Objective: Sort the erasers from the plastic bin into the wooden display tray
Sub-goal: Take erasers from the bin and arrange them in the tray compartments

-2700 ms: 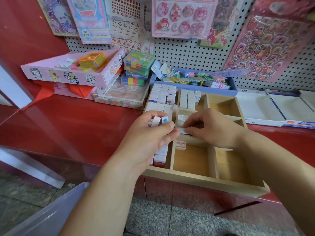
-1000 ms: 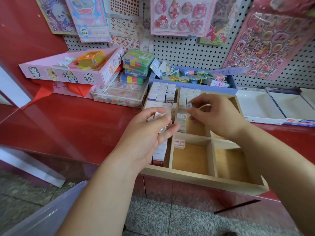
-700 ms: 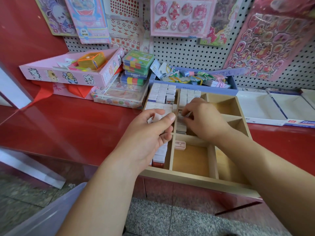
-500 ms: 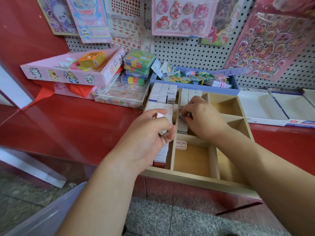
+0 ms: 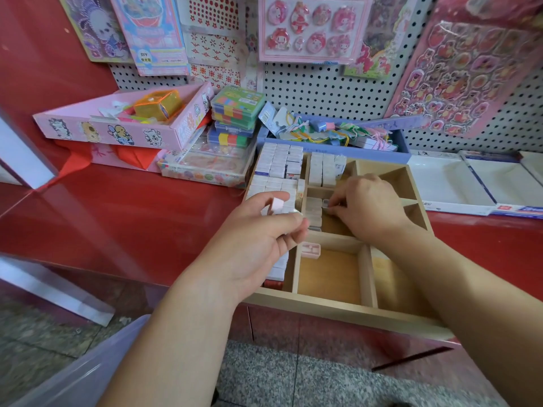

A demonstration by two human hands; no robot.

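Right hand (image 5: 370, 210): brought down from the far compartments into the middle one of the wooden display tray (image 5: 338, 311). A small eraser (image 5: 325, 203) is now pinched beside the row of erasers (image 5: 313, 214), which is grown from one piece to several. Left hand (image 5: 252, 248): one pale eraser (image 5: 277, 204) is shown where two were.

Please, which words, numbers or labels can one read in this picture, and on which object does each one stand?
"DIY": on the blue and pink hanging packet, in a small white circle.
Characters below "DIY" on that packet: too small to read.
Red and blue labels on the front edge of the white trays: blurred.
Print on the erasers in the wooden display tray: too small to read.
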